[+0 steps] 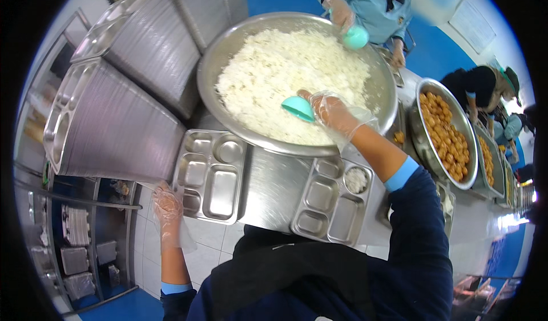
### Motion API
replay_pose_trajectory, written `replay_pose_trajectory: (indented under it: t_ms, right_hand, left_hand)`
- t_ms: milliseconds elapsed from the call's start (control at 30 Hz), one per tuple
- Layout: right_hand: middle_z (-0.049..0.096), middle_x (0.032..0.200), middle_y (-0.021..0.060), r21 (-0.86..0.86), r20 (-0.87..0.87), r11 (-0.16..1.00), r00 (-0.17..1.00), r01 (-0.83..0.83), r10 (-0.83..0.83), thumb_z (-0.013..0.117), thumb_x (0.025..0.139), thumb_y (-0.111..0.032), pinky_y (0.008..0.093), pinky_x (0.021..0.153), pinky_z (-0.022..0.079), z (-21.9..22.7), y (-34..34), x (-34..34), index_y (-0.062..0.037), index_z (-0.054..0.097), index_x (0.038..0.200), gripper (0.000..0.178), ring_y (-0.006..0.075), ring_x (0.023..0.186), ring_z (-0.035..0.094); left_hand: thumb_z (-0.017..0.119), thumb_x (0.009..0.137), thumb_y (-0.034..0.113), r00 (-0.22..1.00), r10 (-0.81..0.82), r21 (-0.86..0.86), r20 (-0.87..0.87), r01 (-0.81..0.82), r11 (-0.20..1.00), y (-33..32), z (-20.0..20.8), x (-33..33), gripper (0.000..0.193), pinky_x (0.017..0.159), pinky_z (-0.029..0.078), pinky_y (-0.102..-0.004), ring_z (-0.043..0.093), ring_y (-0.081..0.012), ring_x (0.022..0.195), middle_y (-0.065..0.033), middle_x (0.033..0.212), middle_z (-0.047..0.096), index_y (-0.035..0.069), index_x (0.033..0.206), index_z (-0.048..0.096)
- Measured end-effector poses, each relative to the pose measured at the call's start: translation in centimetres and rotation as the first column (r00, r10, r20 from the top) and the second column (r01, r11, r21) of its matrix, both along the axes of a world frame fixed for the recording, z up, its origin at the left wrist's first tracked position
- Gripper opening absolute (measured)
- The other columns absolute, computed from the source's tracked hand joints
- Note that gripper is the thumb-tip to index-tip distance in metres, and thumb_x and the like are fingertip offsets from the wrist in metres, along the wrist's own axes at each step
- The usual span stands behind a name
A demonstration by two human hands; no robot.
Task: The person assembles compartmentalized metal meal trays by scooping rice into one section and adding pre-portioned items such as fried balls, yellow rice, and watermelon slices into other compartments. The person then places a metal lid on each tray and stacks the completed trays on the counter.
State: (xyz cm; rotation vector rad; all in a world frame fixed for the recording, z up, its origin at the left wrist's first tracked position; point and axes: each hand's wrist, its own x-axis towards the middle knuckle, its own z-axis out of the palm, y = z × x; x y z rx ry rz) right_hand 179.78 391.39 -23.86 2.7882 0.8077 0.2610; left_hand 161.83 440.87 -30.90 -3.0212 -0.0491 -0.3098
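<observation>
My gloved right hand (337,115) is closed around a turquoise scoop (299,108) at the near part of a wide metal basin (206,93) full of white rice (274,64). Down at the left, my gloved left hand (167,207) has its fingers stretched forward beside the lower corner of a tall tray stack (120,127). Close to that hand lies a metal compartment tray (221,191) with no food in it. A second compartment tray (321,195), below my right forearm, has rice (356,180) in its round compartment.
Another person's gloved hand (340,11) holds a turquoise scoop (355,37) over the basin's far rim. On the right stands a metal bowl (422,87) of round brown food (442,132). More people work farther right. Shelves (85,252) hold stacked items at the lower left.
</observation>
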Motion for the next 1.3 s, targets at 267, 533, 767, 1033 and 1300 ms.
replay_pose_trajectory:
  t_ms: [267,533,767,1033,1300]
  right_hand:
    - [0.055,0.075,0.0052,-0.570,0.315,0.812,0.880,-0.124,0.356,0.053,0.089,-0.006,0.0317,0.049,0.041,-5.6,2.5,4.8,0.0021,0.034,0.155,0.068,0.0160,0.058,0.050]
    - [0.060,0.087,0.0123,-0.095,-0.157,0.920,0.918,-0.380,0.363,0.050,0.097,-0.010,0.0310,0.065,0.050,-6.7,0.7,3.7,-0.0004,0.033,0.153,0.060,0.0187,0.072,0.062]
    - [0.059,0.070,0.0099,0.090,-0.451,0.952,0.840,-0.294,0.302,0.055,0.096,-0.012,0.0307,0.053,0.049,-3.9,3.1,3.0,-0.0114,0.032,0.154,0.062,0.0201,0.058,0.058]
    - [0.058,0.068,0.0074,0.125,-0.982,0.922,0.178,0.368,0.063,0.066,0.083,-0.004,0.0307,0.044,0.044,3.5,1.5,4.4,-0.0139,0.022,0.160,0.090,0.0168,0.052,0.051]
    - [0.062,0.084,0.0139,0.398,-0.188,0.850,0.876,-0.346,0.444,0.057,0.096,-0.007,0.0286,0.060,0.055,-5.6,4.8,7.9,-0.0055,0.021,0.160,0.074,0.0194,0.067,0.061]
  left_hand:
    - [0.066,0.095,0.037,0.986,0.124,-0.184,-0.111,-0.143,0.973,3.2,-3.1,-0.6,0.033,0.068,0.056,-0.0476,0.070,-0.0390,0.081,-0.0203,0.087,0.069,0.006,0.106,0.060]
    - [0.069,0.092,0.038,0.927,0.108,-0.281,-0.360,-0.218,0.934,3.1,0.4,0.9,0.039,0.071,0.055,-0.0533,0.068,-0.0474,0.082,-0.0257,0.085,0.070,0.003,0.103,0.058]
    - [0.070,0.091,0.030,0.954,-0.013,-0.784,-0.301,-0.240,0.572,4.2,2.6,0.6,0.034,0.085,0.050,-0.0424,0.066,-0.0282,0.087,-0.0187,0.090,0.069,0.001,0.107,0.062]
    - [0.063,0.080,0.015,0.887,0.094,-0.882,-0.452,-0.460,0.100,2.8,4.0,-2.5,0.016,0.077,0.043,-0.0296,0.049,-0.0118,0.082,-0.0005,0.087,0.059,0.008,0.094,0.060]
    - [0.058,0.073,0.010,0.906,0.084,-0.910,-0.415,-0.412,-0.053,-0.9,5.1,-7.3,0.037,0.082,0.048,-0.0287,0.057,-0.0132,0.084,-0.0036,0.094,0.062,0.003,0.109,0.059]
